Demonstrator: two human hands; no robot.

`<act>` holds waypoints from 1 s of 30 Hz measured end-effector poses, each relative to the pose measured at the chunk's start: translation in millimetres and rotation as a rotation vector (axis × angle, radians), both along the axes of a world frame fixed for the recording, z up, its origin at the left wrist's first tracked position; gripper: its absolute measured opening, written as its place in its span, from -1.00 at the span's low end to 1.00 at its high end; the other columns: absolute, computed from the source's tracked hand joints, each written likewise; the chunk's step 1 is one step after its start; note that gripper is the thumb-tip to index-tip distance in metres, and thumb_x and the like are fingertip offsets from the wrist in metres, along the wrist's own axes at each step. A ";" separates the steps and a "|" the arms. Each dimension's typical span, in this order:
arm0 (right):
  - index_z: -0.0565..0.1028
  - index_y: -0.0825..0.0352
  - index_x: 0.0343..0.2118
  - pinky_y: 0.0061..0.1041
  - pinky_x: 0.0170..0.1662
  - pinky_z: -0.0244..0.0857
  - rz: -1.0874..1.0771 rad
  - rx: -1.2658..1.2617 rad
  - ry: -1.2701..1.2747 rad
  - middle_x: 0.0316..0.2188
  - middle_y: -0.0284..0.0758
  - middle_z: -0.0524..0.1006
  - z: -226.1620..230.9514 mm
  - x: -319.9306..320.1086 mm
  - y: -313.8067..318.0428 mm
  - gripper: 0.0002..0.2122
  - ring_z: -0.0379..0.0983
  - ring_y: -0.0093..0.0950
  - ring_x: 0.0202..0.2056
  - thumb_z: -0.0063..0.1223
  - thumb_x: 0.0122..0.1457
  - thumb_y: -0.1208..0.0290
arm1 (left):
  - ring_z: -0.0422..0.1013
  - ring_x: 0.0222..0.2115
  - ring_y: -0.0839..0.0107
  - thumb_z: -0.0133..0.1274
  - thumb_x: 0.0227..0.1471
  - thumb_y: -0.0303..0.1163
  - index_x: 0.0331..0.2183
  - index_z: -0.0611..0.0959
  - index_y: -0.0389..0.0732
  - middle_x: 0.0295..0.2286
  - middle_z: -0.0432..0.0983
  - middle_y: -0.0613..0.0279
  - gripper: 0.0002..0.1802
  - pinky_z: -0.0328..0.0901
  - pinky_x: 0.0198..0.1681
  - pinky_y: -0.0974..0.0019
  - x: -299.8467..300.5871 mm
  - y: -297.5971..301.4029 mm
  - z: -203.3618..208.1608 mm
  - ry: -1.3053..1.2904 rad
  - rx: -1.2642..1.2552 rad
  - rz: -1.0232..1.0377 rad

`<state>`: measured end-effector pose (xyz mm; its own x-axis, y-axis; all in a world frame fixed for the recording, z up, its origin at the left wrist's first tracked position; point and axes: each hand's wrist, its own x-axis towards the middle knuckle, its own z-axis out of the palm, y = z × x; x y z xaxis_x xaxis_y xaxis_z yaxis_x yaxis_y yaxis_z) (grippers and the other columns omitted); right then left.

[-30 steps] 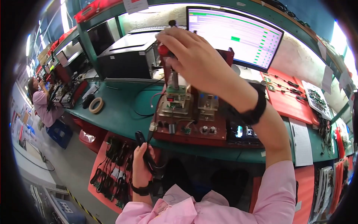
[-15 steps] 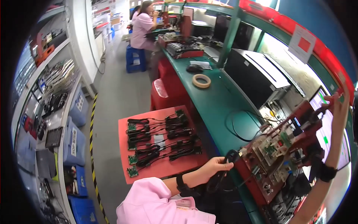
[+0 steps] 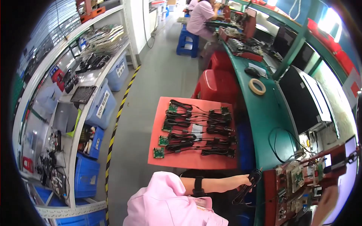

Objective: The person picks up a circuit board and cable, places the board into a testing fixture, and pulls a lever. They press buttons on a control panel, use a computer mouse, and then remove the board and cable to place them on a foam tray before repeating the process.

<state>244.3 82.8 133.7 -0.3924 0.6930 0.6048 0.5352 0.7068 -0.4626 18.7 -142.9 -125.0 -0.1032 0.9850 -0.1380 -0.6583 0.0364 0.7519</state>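
One pink board, four green circuit boards down its left side! One coiled cable held, one tape roll, one mouse, two red stools!

Your green bench runs along a grey floor. To your left of the bench, across the floor, stands a white shelf, a black-and-yellow stripe beside it. Red stools adjoin the bench, a blue stool farther along; a lamp glows above it.
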 end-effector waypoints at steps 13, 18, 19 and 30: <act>0.27 0.36 0.08 -0.19 0.09 0.14 0.313 0.066 -0.847 0.05 -0.01 0.31 -99.7 -48.9 -1.1 -0.62 0.21 0.01 0.06 -0.16 0.16 0.52 | 0.46 -0.22 0.42 0.08 -0.12 -0.53 -0.24 0.57 -0.25 -0.30 0.57 0.22 -0.71 0.31 -0.17 0.37 -4.5 -15.7 -11.0 0.128 0.092 -0.176; 0.29 0.33 0.03 -0.14 0.05 0.16 0.261 -0.005 -0.738 -0.01 0.02 0.30 -116.9 -53.7 10.3 -0.63 0.24 0.02 0.01 -0.08 0.12 0.50 | 0.48 -0.24 0.31 0.06 -0.15 -0.58 -0.29 0.59 -0.35 -0.29 0.56 0.06 -0.74 0.31 -0.09 0.32 -15.3 -17.8 -1.5 0.101 0.071 -0.121; 0.30 0.32 0.01 -0.13 0.03 0.17 0.257 -0.005 -0.721 -0.02 0.02 0.30 -118.0 -52.2 11.1 -0.65 0.25 0.03 -0.01 -0.07 0.13 0.50 | 0.48 -0.24 0.31 0.06 -0.15 -0.58 -0.29 0.59 -0.35 -0.29 0.56 0.06 -0.74 0.31 -0.09 0.32 -14.2 -17.1 0.8 0.101 0.079 -0.181; 0.32 0.33 -0.21 -0.11 -0.03 0.20 0.243 0.111 -0.635 -0.05 0.09 0.29 -120.4 -37.2 0.1 -0.81 0.27 0.05 -0.08 -0.04 0.13 0.44 | 0.49 -0.27 0.23 0.03 -0.22 -0.59 -0.31 0.52 -0.38 -0.34 0.56 -0.03 -0.71 0.35 -0.12 0.26 -10.9 -30.7 10.5 0.056 0.114 -0.149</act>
<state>207.1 82.9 13.3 -0.8308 0.4875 0.2687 0.4987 0.8663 -0.0299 7.8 -173.7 -114.5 0.0407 0.9989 -0.0228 -0.6091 0.0429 0.7919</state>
